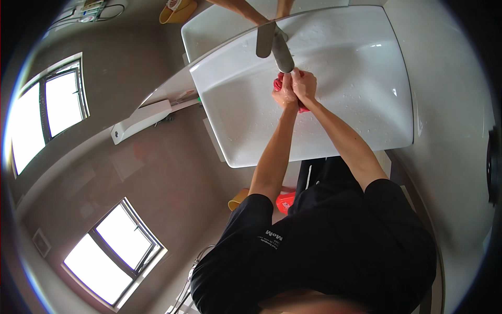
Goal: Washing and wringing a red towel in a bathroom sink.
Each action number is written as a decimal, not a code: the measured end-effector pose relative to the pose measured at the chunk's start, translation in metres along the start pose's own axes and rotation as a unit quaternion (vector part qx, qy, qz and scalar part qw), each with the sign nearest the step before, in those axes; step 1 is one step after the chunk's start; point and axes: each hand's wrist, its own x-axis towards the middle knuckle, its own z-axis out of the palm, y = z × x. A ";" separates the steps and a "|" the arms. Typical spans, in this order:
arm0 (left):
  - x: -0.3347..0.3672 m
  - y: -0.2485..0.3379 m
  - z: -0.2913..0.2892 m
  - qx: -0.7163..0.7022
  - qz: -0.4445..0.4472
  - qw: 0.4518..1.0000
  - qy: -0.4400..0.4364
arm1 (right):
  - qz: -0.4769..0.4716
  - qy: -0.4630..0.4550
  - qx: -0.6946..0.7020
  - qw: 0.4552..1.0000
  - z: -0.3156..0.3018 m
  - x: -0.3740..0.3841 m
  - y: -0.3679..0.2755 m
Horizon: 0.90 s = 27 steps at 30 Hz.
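Observation:
My left hand (284, 96) and my right hand (305, 85) are pressed together, closed around a bunched red cloth (277, 83). Folds of the cloth stick out beside the left hand and below both palms; the rest is hidden by my fingers. Both hands are directly under the spout of a metal faucet (283, 55), over the basin of a white sink (345, 133). My skin looks wet, and drops of water dot the basin around my hands.
A mirror (219, 39) behind the faucet reflects the sink and arms. Left of the sink, a white ledge (141, 122) runs along the wall. Below the sink's front edge are a yellow container (238, 199) and a red container (285, 202). A pale wall (444, 78) borders the right side.

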 end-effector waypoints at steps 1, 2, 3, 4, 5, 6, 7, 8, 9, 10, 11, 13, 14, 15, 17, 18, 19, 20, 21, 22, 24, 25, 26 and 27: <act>-0.001 -0.001 -0.003 -0.066 0.023 0.997 -0.017 | -0.013 0.003 0.032 0.999 0.001 -0.005 -0.002; 0.003 0.000 -0.007 -0.080 0.013 0.997 -0.020 | -0.022 -0.021 0.089 0.996 0.000 -0.011 -0.003; 0.008 0.002 -0.014 -0.094 0.004 0.995 -0.023 | -0.030 -0.046 0.147 0.988 -0.001 -0.017 -0.005; 0.000 0.010 -0.004 -0.128 -0.025 0.991 -0.030 | -0.048 0.013 0.158 0.986 -0.001 -0.018 0.007; 0.002 0.013 -0.004 -0.147 -0.032 0.986 -0.069 | -0.158 0.104 0.123 0.974 0.002 -0.017 0.017; 0.004 0.017 -0.003 -0.222 -0.083 0.966 -0.100 | -0.069 0.123 0.130 0.981 0.005 -0.017 0.028; 0.010 0.019 -0.009 -0.295 -0.131 0.939 -0.122 | 0.021 0.133 0.139 0.981 0.008 -0.021 0.029; 0.013 0.020 -0.016 -0.297 -0.115 0.926 -0.203 | 0.024 0.133 0.140 0.981 0.009 -0.024 0.031; 0.014 0.020 -0.020 -0.295 -0.115 0.927 -0.203 | 0.114 0.033 0.316 0.941 0.008 -0.027 0.033; 0.015 0.020 -0.025 -0.291 -0.106 0.930 -0.199 | 0.198 -0.070 0.477 0.853 0.006 -0.028 0.029; 0.016 0.020 -0.029 -0.287 -0.099 0.933 -0.195 | 0.199 -0.070 0.479 0.852 0.003 -0.026 0.025; 0.020 0.020 -0.041 -0.224 -0.107 0.948 -0.200 | 0.222 -0.175 0.642 0.713 -0.006 -0.020 0.021; 0.023 0.020 -0.041 -0.164 -0.123 0.959 -0.194 | 0.191 -0.143 0.635 0.735 -0.005 -0.006 0.028; 0.025 0.020 -0.040 -0.104 -0.138 0.967 -0.187 | 0.186 -0.140 0.638 0.734 -0.014 0.004 0.041; 0.032 0.021 -0.051 -0.081 -0.123 0.961 -0.235 | 0.208 -0.188 0.603 0.747 -0.025 0.007 0.037; 0.034 0.023 -0.049 -0.061 -0.136 0.958 -0.244 | 0.239 -0.160 0.561 0.776 -0.026 0.009 0.030; 0.031 0.021 -0.042 -0.044 -0.151 0.954 -0.257 | 0.241 -0.160 0.560 0.777 -0.027 0.005 0.029; 0.034 0.017 -0.034 -0.025 -0.112 0.973 -0.199 | 0.156 -0.151 0.440 0.871 -0.022 0.004 0.020; 0.037 0.016 -0.034 -0.027 -0.106 0.974 -0.196 | 0.065 -0.136 0.308 0.939 -0.016 0.001 0.010; 0.036 0.010 -0.032 -0.059 -0.104 0.965 -0.233 | -0.039 -0.082 0.271 0.958 -0.007 -0.008 0.003; 0.028 0.009 -0.018 -0.068 -0.087 0.971 -0.213 | -0.078 0.007 0.182 0.980 0.005 -0.014 -0.005; 0.004 0.008 0.001 -0.063 -0.071 0.981 -0.171 | -0.060 0.054 0.122 0.989 0.003 -0.005 0.012; 0.004 0.008 0.003 -0.107 -0.073 0.985 -0.117 | -0.037 0.056 0.102 0.993 0.005 -0.009 -0.001; 0.005 0.010 0.003 -0.150 -0.075 0.984 -0.064 | -0.038 0.052 0.105 0.992 0.010 -0.010 -0.006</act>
